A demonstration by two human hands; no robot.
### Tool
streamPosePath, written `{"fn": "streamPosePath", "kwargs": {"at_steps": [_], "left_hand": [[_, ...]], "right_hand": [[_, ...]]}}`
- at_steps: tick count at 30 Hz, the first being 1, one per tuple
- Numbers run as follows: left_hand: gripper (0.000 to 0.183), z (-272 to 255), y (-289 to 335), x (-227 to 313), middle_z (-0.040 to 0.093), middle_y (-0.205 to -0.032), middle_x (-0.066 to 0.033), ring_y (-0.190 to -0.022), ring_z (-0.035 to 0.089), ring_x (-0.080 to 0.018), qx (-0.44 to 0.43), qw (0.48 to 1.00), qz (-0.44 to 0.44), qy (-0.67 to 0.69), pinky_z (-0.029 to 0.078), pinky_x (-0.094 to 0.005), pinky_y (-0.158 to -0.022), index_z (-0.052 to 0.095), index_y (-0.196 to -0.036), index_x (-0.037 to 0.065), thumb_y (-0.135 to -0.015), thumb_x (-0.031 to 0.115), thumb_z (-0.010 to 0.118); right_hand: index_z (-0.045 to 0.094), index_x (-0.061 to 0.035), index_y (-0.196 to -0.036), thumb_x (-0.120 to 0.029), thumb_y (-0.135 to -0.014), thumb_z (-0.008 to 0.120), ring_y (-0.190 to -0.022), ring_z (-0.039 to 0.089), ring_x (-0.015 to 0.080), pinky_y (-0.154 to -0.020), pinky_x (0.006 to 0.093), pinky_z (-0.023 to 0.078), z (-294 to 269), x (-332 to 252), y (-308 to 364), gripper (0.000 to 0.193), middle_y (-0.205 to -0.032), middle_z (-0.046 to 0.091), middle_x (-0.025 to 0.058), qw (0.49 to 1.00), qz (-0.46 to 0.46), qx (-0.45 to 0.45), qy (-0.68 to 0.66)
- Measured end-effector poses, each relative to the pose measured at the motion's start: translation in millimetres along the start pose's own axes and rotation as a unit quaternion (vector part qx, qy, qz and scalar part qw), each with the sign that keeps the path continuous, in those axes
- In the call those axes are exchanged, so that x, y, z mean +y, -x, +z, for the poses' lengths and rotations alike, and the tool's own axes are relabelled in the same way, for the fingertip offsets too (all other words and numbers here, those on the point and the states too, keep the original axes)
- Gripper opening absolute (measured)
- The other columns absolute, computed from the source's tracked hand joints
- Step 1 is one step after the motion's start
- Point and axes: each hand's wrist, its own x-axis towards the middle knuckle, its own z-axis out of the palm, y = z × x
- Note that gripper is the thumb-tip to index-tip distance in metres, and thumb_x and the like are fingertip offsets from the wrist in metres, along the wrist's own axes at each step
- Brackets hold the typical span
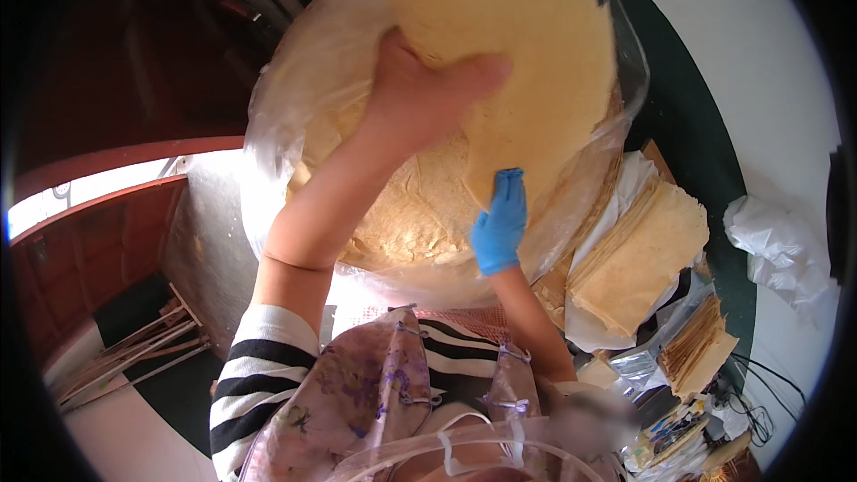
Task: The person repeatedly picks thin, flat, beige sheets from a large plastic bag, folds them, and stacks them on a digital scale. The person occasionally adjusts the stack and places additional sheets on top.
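Observation:
A large, thin, tan flatbread (544,45) with a ragged edge spreads over a round pile of similar flatbreads (415,210). My bare left hand (428,80) reaches across the pile and grips this top sheet, thumb lying over it. The other left fingers are hidden beneath the sheet. At its near edge, my right hand (502,225) wears a blue glove, its fingers stretched out together against the sheet. Clear plastic (312,54) wraps loosely around the pile.
Stacks of folded tan sheets (638,259) stand to the right, with another stack (701,348) nearer me. A white plastic bag (777,245) lies at the far right. Black cables (763,388) trail on the floor. Dark red panels (116,62) and thin sticks (143,353) are at the left.

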Motion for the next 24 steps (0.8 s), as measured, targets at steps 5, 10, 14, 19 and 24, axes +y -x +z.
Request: {"fn": "streamPosePath", "kwargs": {"at_steps": [5, 10, 14, 19, 24], "left_hand": [[0.039, -78, 16, 45, 0.060, -0.112, -0.0128, -0.103, 0.059, -0.0244, 0.103, 0.961, 0.065, 0.247, 0.050, -0.0368, -0.088, 0.054, -0.120, 0.000, -0.081, 0.003, 0.058], [0.052, -144, 88, -30, 0.054, -0.121, -0.0123, -0.107, 0.057, -0.0232, 0.363, 0.920, -0.020, 0.148, 0.049, -0.0352, -0.090, 0.042, -0.130, -0.001, -0.083, 0.006, 0.062], [0.050, -161, 173, -116, 0.055, -0.117, -0.0123, -0.098, 0.059, -0.0210, 0.426, 0.882, -0.158, 0.130, 0.053, -0.0322, -0.078, 0.044, -0.126, 0.000, -0.082, 0.005, 0.065], [0.037, -149, 213, -148, 0.062, -0.101, -0.0079, -0.087, 0.062, -0.0186, 0.392, 0.906, -0.143, -0.068, 0.052, -0.0295, -0.073, 0.054, -0.113, -0.002, -0.080, 0.003, 0.069], [0.031, -101, 195, -135, 0.058, -0.110, -0.0198, -0.091, 0.060, -0.0292, 0.218, 0.919, 0.052, -0.323, 0.048, -0.0338, -0.078, 0.057, -0.100, -0.001, -0.074, 0.002, 0.072]], "right_hand": [[0.048, -0.0013, -0.129, 0.010, -0.075, 0.044, -0.118, 0.047, 0.0391, -0.102, 0.0463, 0.035, -99, -13, 0, 0.056, -0.126, 0.051, 0.0214, 0.995, -0.066, 0.060, -0.034], [0.048, -0.0098, -0.133, 0.008, -0.077, 0.038, -0.124, 0.045, 0.0320, -0.105, 0.0450, 0.032, -142, 11, -54, 0.060, -0.136, 0.047, 0.0133, 0.971, -0.154, 0.020, 0.180], [0.046, -0.0149, -0.135, 0.002, -0.080, 0.041, -0.128, 0.040, 0.0302, -0.105, 0.0468, 0.032, -77, 52, -90, 0.057, -0.140, 0.042, 0.0130, 0.937, -0.180, -0.076, 0.291], [0.039, -0.0124, -0.138, -0.010, -0.082, 0.052, -0.129, 0.038, 0.0317, -0.109, 0.0443, 0.028, 0, 16, -41, 0.057, -0.139, 0.039, 0.0171, 0.921, -0.192, -0.108, 0.321], [0.035, -0.0044, -0.139, -0.017, -0.087, 0.058, -0.129, 0.039, 0.0290, -0.107, 0.0363, 0.032, 70, -95, 30, 0.058, -0.142, 0.038, 0.0153, 0.895, -0.087, -0.127, -0.418]]}}
